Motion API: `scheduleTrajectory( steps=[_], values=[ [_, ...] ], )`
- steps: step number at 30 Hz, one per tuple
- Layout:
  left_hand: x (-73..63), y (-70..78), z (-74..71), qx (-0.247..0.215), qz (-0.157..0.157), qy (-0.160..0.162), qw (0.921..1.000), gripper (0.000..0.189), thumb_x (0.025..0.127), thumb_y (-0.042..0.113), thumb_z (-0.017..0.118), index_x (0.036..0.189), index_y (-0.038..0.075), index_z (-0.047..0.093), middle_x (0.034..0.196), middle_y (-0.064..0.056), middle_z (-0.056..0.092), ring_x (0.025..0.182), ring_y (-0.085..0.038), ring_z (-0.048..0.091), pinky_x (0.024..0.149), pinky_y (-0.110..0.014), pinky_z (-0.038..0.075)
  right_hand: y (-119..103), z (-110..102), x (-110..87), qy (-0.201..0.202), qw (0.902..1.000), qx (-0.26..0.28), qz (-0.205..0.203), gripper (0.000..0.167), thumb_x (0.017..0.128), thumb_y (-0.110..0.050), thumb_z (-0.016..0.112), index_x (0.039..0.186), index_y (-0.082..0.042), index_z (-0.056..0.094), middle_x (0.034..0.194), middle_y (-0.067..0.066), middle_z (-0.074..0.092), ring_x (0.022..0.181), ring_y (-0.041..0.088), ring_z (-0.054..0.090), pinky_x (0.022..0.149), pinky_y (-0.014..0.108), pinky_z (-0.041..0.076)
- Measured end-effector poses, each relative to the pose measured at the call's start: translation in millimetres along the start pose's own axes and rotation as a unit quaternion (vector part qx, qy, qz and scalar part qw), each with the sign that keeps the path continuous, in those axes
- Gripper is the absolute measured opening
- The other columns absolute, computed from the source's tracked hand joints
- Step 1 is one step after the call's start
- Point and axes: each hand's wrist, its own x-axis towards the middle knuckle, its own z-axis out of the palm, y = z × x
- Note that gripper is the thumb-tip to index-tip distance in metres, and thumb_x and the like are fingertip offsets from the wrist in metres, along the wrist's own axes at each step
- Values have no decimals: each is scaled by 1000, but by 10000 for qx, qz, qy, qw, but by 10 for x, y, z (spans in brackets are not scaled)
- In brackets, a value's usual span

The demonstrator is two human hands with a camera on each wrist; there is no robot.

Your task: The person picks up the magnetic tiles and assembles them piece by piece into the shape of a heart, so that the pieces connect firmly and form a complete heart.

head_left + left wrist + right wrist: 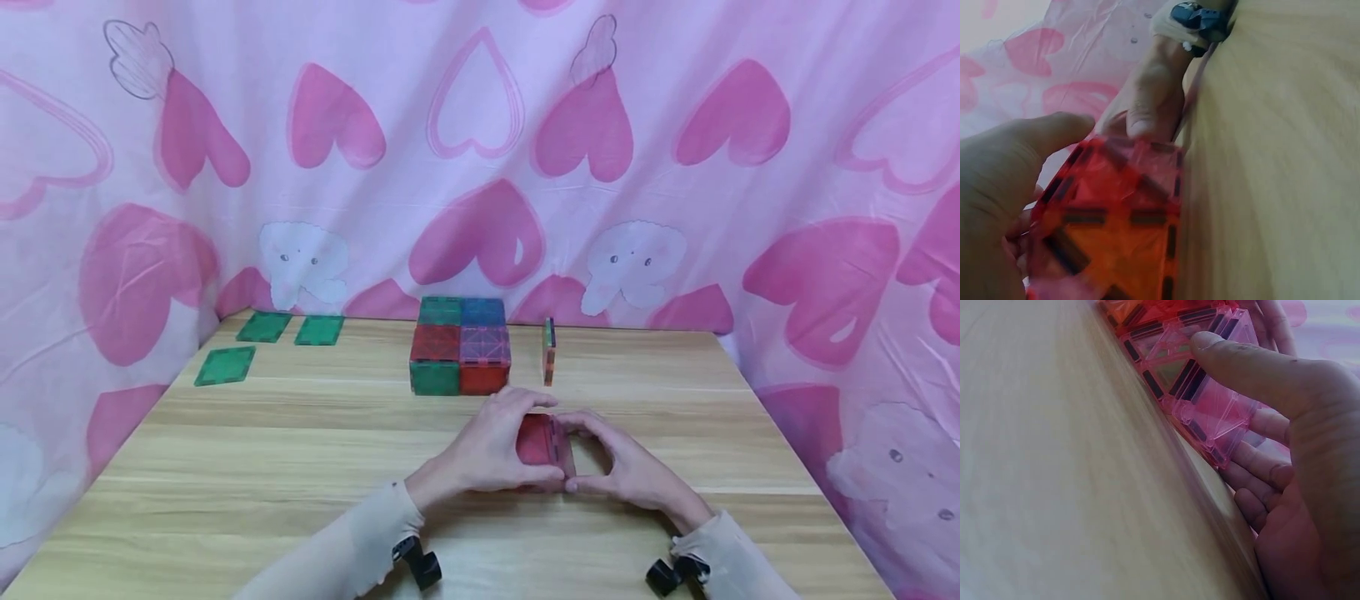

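Near the table's front, my left hand (495,446) grips a small box of red translucent magnetic tiles (534,440), thumb on the near side and fingers on the far side. Its orange-red face (1116,244) shows in the left wrist view. On the box's right side, my right hand (626,467) holds a pink magnetic tile (1216,415) between thumb and fingers. That tile stands against the box; whether its whole edge touches cannot be told. Behind the hands sits a larger block of green, blue, red and purple tiles (459,346).
Three green tiles (226,366) lie flat at the back left of the wooden table (300,450). An upright stack of tiles (550,352) stands on edge right of the large block. A pink heart-patterned curtain (480,108) hangs behind the table and along its sides.
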Motion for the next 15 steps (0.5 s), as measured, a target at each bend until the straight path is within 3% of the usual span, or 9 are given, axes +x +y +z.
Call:
scheduleTrajectory(
  steps=[4, 8, 11, 15],
  values=[
    [-110, -101, -161, -77, -332, -139, 9993, 101, 81, 57, 97, 164, 22, 52, 158, 3, 61, 142, -18, 53, 116, -47, 52, -20, 1, -4, 0, 10000, -55, 37, 81, 90, -33, 96, 159, -27, 54, 157, -5, 60, 145, 19, 57, 126, 25, 38],
    [-299, -293, -319, -273, -735, -316, 9964, 106, 80, 63, 96, 167, 24, 50, 162, 3, 57, 151, -21, 48, 124, -59, 44, -30, -7, -9, 51, 9997, -211, 58, 83, 88, -37, 97, 159, -28, 54, 156, -6, 60, 146, 19, 57, 126, 23, 36],
    [-476, -446, -398, -400, -991, -450, 9933, 106, 78, 63, 98, 165, 22, 52, 160, 3, 59, 152, -22, 49, 125, -60, 42, -24, -6, -6, 75, 9993, -360, 72, 84, 86, -41, 97, 158, -29, 55, 156, -8, 60, 147, 18, 55, 126, 20, 33],
    [-677, -600, -423, -282, -1089, -586, 9919, 101, 76, 64, 98, 159, 22, 59, 156, 4, 61, 150, -22, 52, 125, -57, 44, -15, 14, 5, 85, 9989, -457, -27, 83, 86, -42, 97, 156, -29, 57, 154, -8, 59, 148, 19, 55, 127, 19, 31]
  ],
)
